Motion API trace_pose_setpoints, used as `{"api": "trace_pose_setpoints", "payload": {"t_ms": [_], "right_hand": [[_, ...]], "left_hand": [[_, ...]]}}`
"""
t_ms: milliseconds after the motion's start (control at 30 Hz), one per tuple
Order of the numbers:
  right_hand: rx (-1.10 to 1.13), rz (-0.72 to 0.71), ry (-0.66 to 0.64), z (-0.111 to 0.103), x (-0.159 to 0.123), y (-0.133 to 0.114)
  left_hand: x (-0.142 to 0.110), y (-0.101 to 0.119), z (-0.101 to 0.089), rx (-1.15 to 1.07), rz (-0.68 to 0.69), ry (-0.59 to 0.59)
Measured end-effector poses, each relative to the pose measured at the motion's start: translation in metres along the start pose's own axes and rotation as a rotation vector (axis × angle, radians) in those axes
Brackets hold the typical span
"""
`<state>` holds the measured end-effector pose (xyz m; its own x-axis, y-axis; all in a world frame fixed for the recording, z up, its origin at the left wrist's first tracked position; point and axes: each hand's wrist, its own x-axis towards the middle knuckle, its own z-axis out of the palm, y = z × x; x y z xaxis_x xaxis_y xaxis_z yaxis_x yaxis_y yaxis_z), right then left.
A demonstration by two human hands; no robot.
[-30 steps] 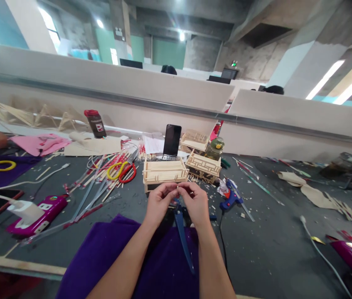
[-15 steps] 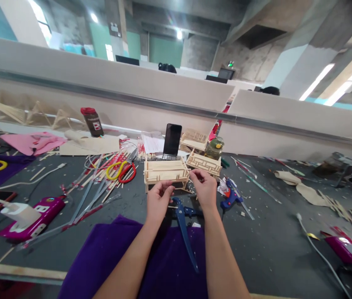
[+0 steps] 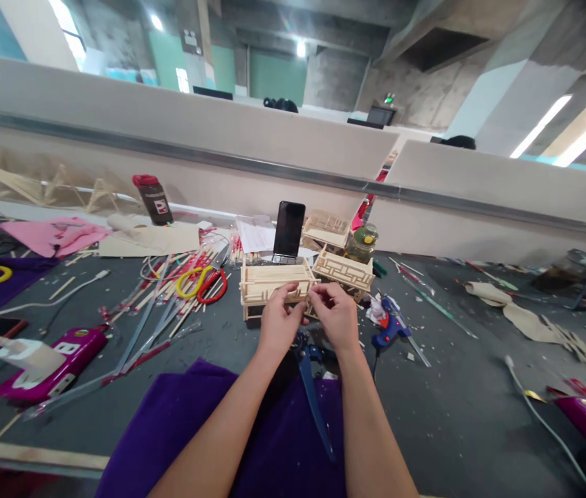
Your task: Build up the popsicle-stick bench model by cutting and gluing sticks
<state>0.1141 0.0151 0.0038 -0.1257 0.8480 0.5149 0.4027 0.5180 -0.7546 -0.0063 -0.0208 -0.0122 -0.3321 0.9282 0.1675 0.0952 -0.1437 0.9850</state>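
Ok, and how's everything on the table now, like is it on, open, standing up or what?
Front wooden model: standing, partly hidden by the left hand
Phone: propped up, screen dark
Red-topped bottle: upright, lid on
Green-topped jar: upright, lid on
Scissors: lying down, can't tell if shut
Glue gun: lying down, can't tell if on
Left purple power strip: white adapter plugged in
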Motion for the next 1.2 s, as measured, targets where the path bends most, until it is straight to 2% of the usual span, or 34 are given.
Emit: {"api": "trace_pose_setpoints", "payload": {"t_ms": [133, 233, 533, 767, 967, 1200], "right_hand": [[-0.057, -0.006, -0.033, -0.001, -0.001, -0.001], [-0.053, 0.012, -0.034, 0.001, -0.002, -0.001], [0.011, 0.041, -0.011, 0.005, -0.002, -0.002], [0.202, 0.162, 0.173, 0.000, -0.002, 0.005], [0.319, 0.199, 0.211, 0.002, 0.000, 0.010], [0.371, 0.244, 0.237, 0.002, 0.001, 0.010]], "left_hand": [[0.010, 0.007, 0.001, -0.145, -0.124, -0.083], [0.012, 0.008, 0.003, -0.166, -0.126, -0.114], [0.009, -0.001, 0.008, -0.135, -0.003, 0.004], [0.014, 0.000, 0.016, -0.212, -0.084, 0.112], [0.020, 0.004, 0.021, -0.210, -0.108, 0.135], [0.024, 0.007, 0.017, -0.160, -0.168, 0.076]]}}
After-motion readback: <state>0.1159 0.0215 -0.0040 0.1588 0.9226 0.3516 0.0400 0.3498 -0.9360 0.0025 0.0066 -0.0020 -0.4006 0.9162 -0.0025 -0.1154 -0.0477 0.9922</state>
